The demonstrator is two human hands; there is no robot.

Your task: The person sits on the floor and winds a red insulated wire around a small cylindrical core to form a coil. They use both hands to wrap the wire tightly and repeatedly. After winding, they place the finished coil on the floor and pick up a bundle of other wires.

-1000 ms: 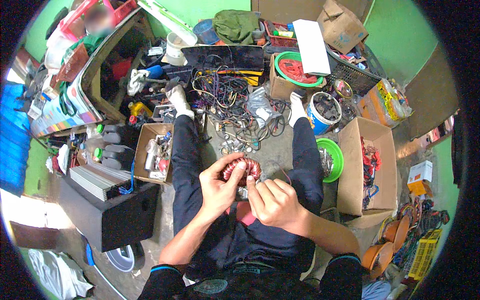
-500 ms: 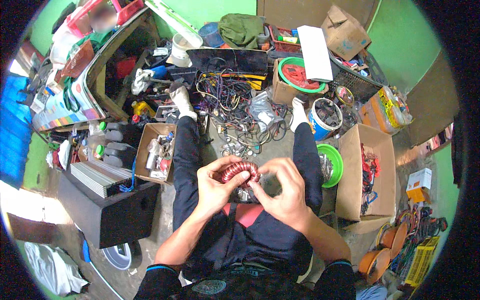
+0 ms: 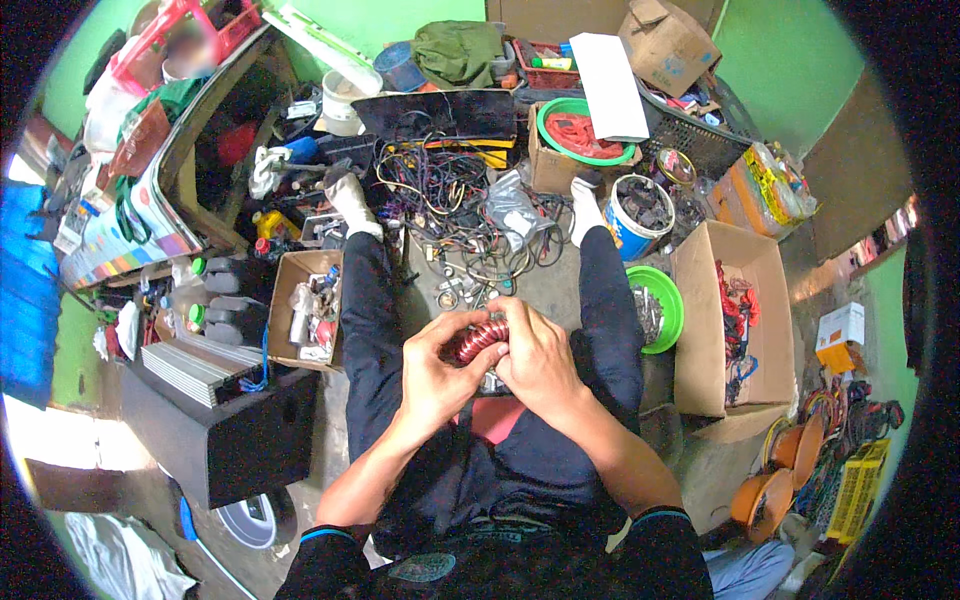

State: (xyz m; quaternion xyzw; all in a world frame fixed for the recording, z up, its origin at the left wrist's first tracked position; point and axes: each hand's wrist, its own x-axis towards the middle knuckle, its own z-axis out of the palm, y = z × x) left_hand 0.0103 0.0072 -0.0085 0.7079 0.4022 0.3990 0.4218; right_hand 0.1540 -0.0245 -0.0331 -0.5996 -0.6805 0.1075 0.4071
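A ring-shaped coil of copper-coloured wire (image 3: 480, 340) is between my two hands, low in the middle of the view above my lap. My left hand (image 3: 433, 375) is closed on its left side, with the thumb lying across the lower front. My right hand (image 3: 537, 362) grips the right side, fingers curled over the top and thumb near the left thumb. Part of the coil is hidden by both hands. A small metal piece (image 3: 491, 382) shows just under them, too small to make out.
Tangled cables (image 3: 445, 185) and small parts lie between my feet. Cardboard boxes (image 3: 700, 375) (image 3: 285, 340), a green basin (image 3: 672, 300) and a parts bucket (image 3: 640, 235) flank my legs. A black box (image 3: 250, 450) with finned metal (image 3: 185, 370) stands left, orange reels (image 3: 760, 510) lie right.
My right hand has moved up and inward, its fingers now over the coil's top where they were looser half a second ago. The coil is more covered and tilted.
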